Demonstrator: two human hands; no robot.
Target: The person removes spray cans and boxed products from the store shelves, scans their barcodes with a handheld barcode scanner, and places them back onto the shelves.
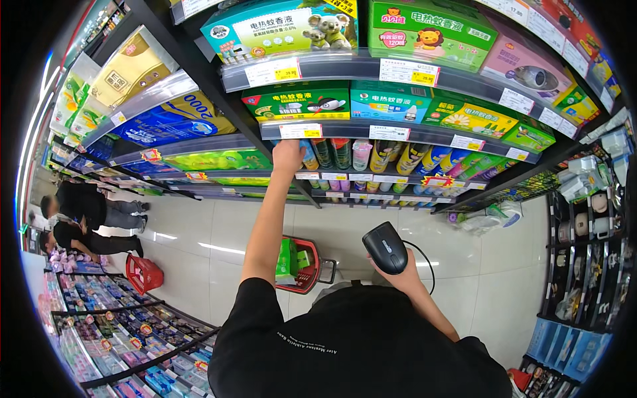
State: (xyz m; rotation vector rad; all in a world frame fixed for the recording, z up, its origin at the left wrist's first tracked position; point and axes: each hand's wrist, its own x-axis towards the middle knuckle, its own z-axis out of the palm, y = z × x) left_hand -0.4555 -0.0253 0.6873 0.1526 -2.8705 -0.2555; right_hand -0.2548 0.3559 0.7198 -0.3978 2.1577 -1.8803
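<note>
My left hand (288, 157) reaches up to the shelf at the left end of a row of spray cans (342, 153), just under a price label (301, 131). Its fingertips are hidden at the shelf, so whether they hold a can cannot be told. In my right hand (405, 271) is a black handheld barcode scanner (385, 248) with a black cable, held above the floor. Boxes of mosquito liquid (302, 102) stand on the shelf above my left hand. Below my left forearm, a red shopping basket (313, 278) holds green packages (287, 261).
Two people (82, 204) stand at the left near another red basket (144, 274). Shelves of small packages (124, 333) fill the lower left. A rack of hanging goods (587, 239) stands at the right, and plastic-wrapped goods (485, 219) lie by the shelf's right end.
</note>
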